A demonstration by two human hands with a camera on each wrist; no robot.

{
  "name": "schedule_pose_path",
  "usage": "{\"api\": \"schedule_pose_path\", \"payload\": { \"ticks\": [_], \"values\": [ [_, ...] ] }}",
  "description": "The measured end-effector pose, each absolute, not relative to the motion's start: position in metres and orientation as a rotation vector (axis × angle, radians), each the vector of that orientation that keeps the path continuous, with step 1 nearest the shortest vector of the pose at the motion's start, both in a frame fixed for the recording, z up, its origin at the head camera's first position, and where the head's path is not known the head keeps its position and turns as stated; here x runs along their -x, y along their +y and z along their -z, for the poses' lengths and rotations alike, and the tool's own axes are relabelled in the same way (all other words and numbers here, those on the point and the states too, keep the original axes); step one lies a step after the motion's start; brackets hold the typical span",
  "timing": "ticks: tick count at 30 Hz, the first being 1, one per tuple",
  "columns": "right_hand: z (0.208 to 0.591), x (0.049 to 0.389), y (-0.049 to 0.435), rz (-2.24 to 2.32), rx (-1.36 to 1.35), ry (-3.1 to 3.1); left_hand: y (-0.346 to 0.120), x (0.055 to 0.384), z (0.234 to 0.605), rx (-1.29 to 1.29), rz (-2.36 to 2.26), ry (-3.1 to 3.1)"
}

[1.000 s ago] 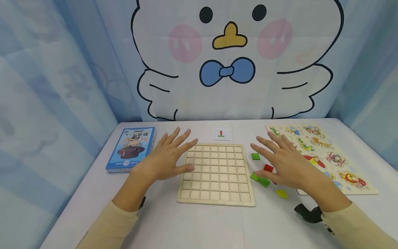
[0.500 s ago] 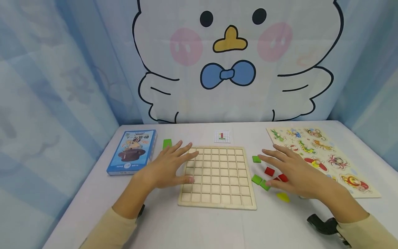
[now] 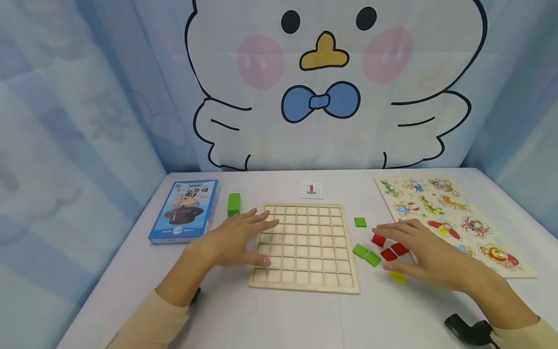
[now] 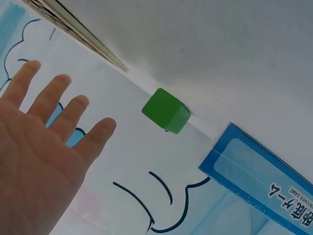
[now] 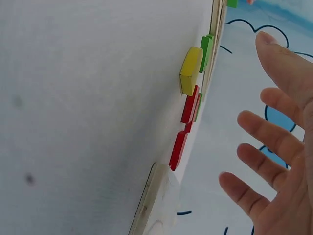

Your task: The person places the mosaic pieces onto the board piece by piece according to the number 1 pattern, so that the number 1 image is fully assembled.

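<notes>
My left hand (image 3: 237,240) hovers over the left edge of a wooden grid board (image 3: 305,247), fingers spread and holding nothing. Over the loose tiles at the board's right, my right hand (image 3: 429,252) is held with relaxed fingers, also without anything in them. Those tiles are several red squares (image 3: 389,254), several green squares (image 3: 372,259) and a yellow piece (image 3: 397,277) partly covered by the right hand. A green block (image 3: 234,203) stands behind the left hand, and the left wrist view shows this green block (image 4: 166,110) apart from the fingers.
A small card (image 3: 311,190) with a red and green pattern on a grid lies behind the board. At the left is a blue game box (image 3: 185,211); at the right lies a wooden puzzle board (image 3: 453,218) with animal pictures. A printed curtain (image 3: 322,140) hangs behind the table.
My right hand has moved right and down, uncovering more red tiles. The left hand has lowered slightly, and the green block behind it has come into view.
</notes>
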State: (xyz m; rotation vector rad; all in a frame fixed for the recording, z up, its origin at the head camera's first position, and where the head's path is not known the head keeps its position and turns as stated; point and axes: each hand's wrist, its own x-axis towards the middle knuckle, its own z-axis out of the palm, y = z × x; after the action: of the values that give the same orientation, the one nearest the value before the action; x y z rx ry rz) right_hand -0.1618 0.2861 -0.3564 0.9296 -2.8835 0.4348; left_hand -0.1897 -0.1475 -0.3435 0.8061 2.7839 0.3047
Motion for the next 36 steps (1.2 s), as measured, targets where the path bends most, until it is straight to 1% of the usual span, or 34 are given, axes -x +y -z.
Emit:
{"api": "schedule_pose_path", "payload": {
  "ticks": [5,11,16,23,31,36],
  "values": [
    [0.361,0.156,0.294,-0.436,-0.949,-2.838,-0.147,0.188,0.345,-0.758,-0.26,2.746],
    [0.365,0.151,0.305,-0.562,-1.007,-2.78,-0.147,0.184,0.347,-0.711,-0.224,2.725],
    [0.368,0.146,0.312,-0.595,-1.033,-2.76,-0.146,0.182,0.345,-0.708,-0.235,2.696],
    [0.369,0.147,0.314,-0.709,-1.112,-2.784,-0.148,0.184,0.343,-0.739,-0.222,2.679],
    [0.367,0.148,0.318,-0.715,-1.015,-2.995,-0.153,0.188,0.345,-0.717,-0.264,2.613],
    [0.372,0.15,0.322,-0.747,-1.044,-3.036,-0.154,0.186,0.345,-0.649,-0.279,2.578]
  ]
}}
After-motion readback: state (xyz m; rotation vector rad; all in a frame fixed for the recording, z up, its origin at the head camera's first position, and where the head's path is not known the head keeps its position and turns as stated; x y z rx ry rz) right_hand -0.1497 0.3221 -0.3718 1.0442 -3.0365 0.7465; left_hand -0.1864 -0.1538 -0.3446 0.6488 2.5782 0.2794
